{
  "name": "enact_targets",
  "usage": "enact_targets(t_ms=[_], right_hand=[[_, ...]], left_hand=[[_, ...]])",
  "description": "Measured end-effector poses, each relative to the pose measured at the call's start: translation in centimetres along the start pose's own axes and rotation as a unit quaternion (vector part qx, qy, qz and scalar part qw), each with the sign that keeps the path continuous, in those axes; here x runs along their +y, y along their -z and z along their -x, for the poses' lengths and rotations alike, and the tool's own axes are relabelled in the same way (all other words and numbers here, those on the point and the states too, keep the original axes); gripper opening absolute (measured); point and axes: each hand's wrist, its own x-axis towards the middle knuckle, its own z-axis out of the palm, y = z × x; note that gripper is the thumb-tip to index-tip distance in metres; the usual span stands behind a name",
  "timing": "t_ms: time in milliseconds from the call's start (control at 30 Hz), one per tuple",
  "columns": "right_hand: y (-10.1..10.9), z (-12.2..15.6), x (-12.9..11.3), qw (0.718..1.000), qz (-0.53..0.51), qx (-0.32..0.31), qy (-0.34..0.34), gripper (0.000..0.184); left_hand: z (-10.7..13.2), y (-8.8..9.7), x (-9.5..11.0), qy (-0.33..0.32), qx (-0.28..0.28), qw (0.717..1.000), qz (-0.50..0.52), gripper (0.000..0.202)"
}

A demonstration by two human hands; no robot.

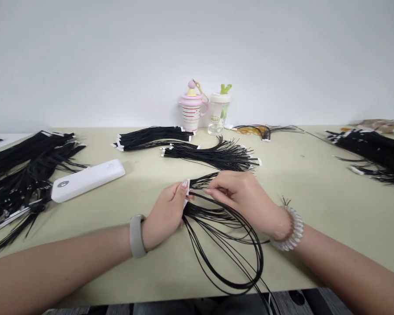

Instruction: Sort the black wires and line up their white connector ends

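Hands are together at mid-tabletop, both clamped on one black cord bundle (216,245). Your left hand (164,214) grips the bundle at its white tab (187,189), with thumb and fingers closed around that end. Your right hand (239,197) pinches a few strands just beside the tab, between thumb and forefinger. The remaining cords fall toward you in long loops across the tabletop (302,205), and the lowest loops pass over its front edge.

A gray band (137,236) sits on your left wrist. A white coil bracelet (290,229) sits on your right wrist, with a short tuft of black cord ends (285,201) just behind it.

Directly ahead lie two more tabbed bundles: an upper bundle (151,138) and, overlapping its right end, a fanned lower bundle (210,157). To your left, a white power bank (88,180) rests just beside a large heap of bundles (22,175). To your right lies a second heap (371,153).

At the far edge, a pink-and-white cup (192,109) and a clear bottle (218,116) stand side by side. A loose tangle of thin cords (265,130) lies just right of the bottle.
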Motion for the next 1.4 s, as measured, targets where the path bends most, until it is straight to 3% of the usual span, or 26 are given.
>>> enact_targets(t_ms=[233,400,533,733,967,1100,1300,1400], right_hand=[[-0.5,0.2,0.4,0.993,0.086,0.011,0.075,0.025],[-0.1,0.5,0.1,0.944,0.26,0.048,0.196,0.026],[0.0,0.4,0.0,0.922,0.292,0.069,0.244,0.027],[-0.7,0.0,0.4,0.951,0.228,0.021,0.209,0.027],[-1.4,0.0,0.6,0.951,0.219,0.037,0.216,0.028],[-1.4,-0.2,0.6,0.951,0.238,0.029,0.196,0.025],[1.4,0.1,0.5,0.974,0.199,0.041,0.096,0.032],[3.3,0.8,0.3,0.99,0.12,-0.069,0.034,0.039]], left_hand=[[0.0,0.0,-0.3,-0.012,-0.007,1.0,0.005,0.037],[-0.1,0.0,-0.4,-0.031,-0.009,0.999,0.0,0.036],[-0.2,0.0,-0.4,-0.042,-0.01,0.999,-0.004,0.036],[-0.2,0.1,-0.3,-0.052,-0.021,0.998,-0.016,0.036],[-0.1,0.2,-0.1,-0.062,-0.05,0.997,-0.016,0.037],[-0.1,0.1,-0.1,-0.038,-0.034,0.999,0.002,0.038],[-0.2,-0.2,0.4,0.051,0.014,0.994,0.094,0.037],[-0.3,-0.4,0.6,0.071,0.04,0.986,0.144,0.035]])
